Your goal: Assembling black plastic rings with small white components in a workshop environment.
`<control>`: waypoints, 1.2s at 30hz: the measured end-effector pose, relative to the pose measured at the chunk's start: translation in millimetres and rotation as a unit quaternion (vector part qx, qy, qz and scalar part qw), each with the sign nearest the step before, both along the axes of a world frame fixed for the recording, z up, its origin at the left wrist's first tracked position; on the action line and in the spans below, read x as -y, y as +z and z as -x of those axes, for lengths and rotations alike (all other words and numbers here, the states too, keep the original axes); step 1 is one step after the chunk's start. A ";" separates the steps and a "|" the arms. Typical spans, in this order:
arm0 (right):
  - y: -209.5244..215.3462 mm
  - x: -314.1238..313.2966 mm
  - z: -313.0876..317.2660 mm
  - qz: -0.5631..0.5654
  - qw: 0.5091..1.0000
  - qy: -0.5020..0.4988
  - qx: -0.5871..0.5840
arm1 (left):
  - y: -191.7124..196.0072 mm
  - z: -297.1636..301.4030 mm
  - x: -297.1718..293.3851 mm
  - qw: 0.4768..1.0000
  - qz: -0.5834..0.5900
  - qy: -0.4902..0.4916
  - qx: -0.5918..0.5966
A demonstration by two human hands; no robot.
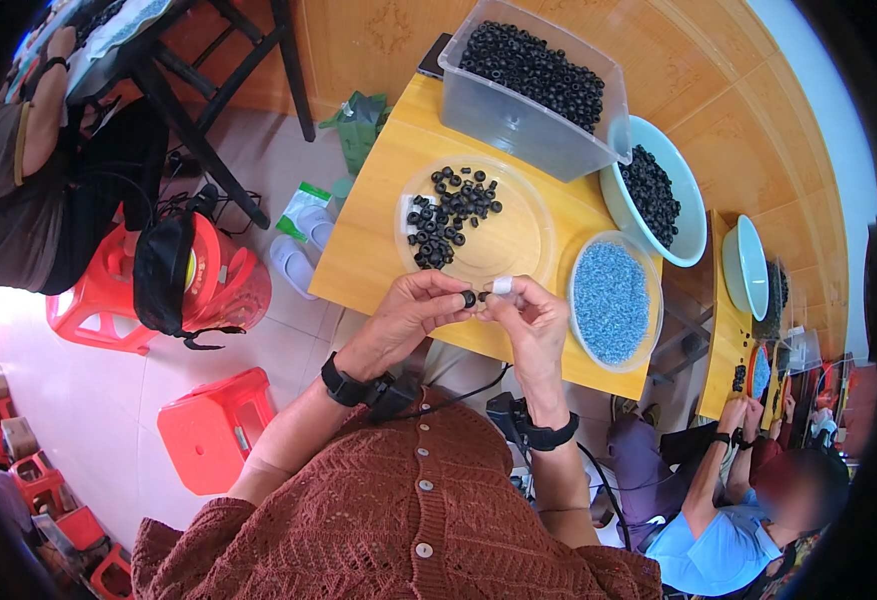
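Note:
Over the near edge of the yellow table, my left hand (410,310) pinches a small round black part (469,298) between thumb and fingertips. Almost touching it, my right hand (532,318) pinches a smaller dark piece (483,297); white tape wraps one of its fingers. What this smaller piece is, I cannot make out. Just beyond my hands lies a round see-through tray (523,235) with loose black ring-like parts (448,215) on its left side. To the right of my right hand, a shallow round tub holds many tiny blue pieces (610,300).
At the table's back stands a see-through bin (518,150) heaped with black parts. A pale blue basin (693,210) of similar parts sits to its right. Red stools (216,425) stand on the left floor. One person sits at far left, another (713,545) works at lower right.

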State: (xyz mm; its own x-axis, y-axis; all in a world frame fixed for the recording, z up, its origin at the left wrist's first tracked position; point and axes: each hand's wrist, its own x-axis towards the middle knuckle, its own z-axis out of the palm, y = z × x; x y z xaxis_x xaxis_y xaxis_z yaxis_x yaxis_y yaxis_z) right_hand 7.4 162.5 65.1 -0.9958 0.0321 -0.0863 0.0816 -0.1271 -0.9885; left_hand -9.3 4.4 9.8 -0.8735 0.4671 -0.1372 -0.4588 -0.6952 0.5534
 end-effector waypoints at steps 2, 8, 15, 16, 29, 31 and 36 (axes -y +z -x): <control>-3.0 -0.2 -0.9 -0.073 0.996 0.034 -0.039 | -1.0 0.4 -0.7 1.000 -0.006 -0.004 0.003; -1.6 5.8 -2.6 -0.147 0.986 0.026 -0.072 | -0.7 0.1 -0.2 1.000 0.011 0.000 -0.008; 3.6 9.1 -4.3 -0.245 0.967 0.019 -0.075 | -0.8 -0.6 -0.1 0.997 0.064 0.014 -0.027; 3.2 9.7 -4.5 -0.259 0.963 0.010 -0.079 | -0.8 -0.9 -0.4 0.996 0.085 0.018 -0.036; 0.5 10.4 -2.0 -0.322 0.943 0.033 -0.070 | 3.8 -4.4 -0.9 0.973 0.190 0.066 -0.111; 0.1 9.0 -1.4 -0.316 0.946 0.037 -0.065 | 3.1 -4.3 -1.3 0.974 0.194 0.063 -0.102; -8.5 3.1 -0.2 -0.247 0.967 0.047 -0.044 | 3.7 -4.8 0.0 0.973 0.200 0.054 -0.101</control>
